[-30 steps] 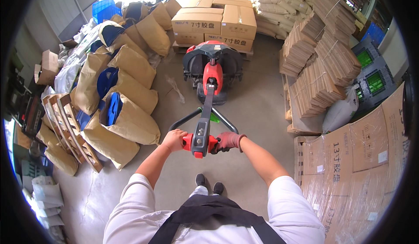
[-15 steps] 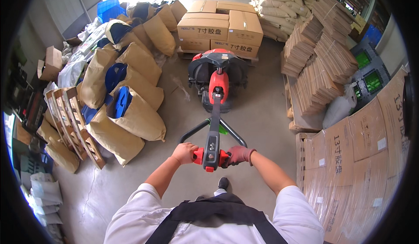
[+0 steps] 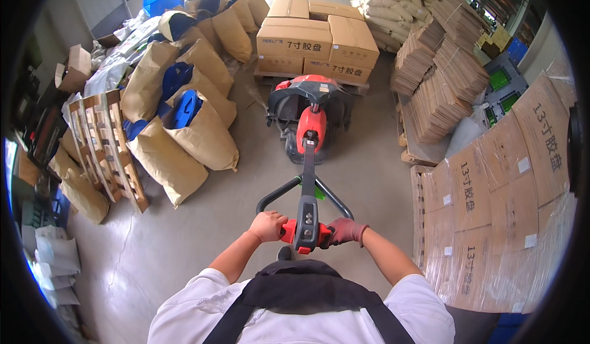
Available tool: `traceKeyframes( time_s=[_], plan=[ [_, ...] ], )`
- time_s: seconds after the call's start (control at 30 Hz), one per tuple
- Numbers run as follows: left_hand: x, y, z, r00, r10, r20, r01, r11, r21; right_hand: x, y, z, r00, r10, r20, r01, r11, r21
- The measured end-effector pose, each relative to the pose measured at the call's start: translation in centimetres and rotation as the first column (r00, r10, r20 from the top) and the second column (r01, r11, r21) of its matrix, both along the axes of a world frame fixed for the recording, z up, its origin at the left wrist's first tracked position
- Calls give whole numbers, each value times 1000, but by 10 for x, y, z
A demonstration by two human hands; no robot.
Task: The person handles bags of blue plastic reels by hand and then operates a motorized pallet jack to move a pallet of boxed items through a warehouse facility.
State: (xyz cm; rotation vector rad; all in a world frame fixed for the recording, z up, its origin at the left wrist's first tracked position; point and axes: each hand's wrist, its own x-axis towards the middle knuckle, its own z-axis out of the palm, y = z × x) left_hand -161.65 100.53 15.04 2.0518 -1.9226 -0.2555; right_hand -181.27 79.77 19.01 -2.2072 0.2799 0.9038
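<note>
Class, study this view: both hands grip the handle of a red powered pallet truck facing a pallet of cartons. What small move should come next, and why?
Probably ease the pallet truck straight ahead. Left hand and right hand both grip the handle, and the truck's body sits just short of the cartons on their pallet, roughly in line with them.

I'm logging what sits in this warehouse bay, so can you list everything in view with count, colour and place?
Pallet truck: one, red and black, centre, its forks toward the boxes ahead.
Tiller handle: one, black with red grips, held in both hands.
Cardboard boxes: several, tan, stacked on a pallet beyond the truck.
Paper sacks: many, brown, some with blue liners, piled at left.
Wooden pallets: a few, standing on edge, far left.
Flattened cartons: several stacks, brown, at right.
Wrapped boxes: one tall stack, tan, under clear film, near right.
Left hand: bare, on the left grip.
Right hand: reddish glove, on the right grip.
</note>
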Motion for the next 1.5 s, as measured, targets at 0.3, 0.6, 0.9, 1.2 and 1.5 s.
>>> traceKeyframes(
  time_s=[0.3,0.6,0.9,1.2,1.5],
  plan=[
    [-93,90,25,1000,31,0,-31,999,23,-95,84,21,997,-57,61,50,994,100],
    [-206,204,29,997,76,-10,-76,997,30,-199,189,20,996,61,59,-63,997,40],
    [-306,302,48,996,59,-60,-63,995,-73,-300,286,35,998,0,57,-6,994,105],
    [-426,403,52,994,73,-79,-80,994,-76,-419,386,42,1000,-9,23,6,994,109],
    [-521,504,76,994,92,-66,-97,992,-77,-509,484,66,998,-31,-57,41,984,174]
  ],
)
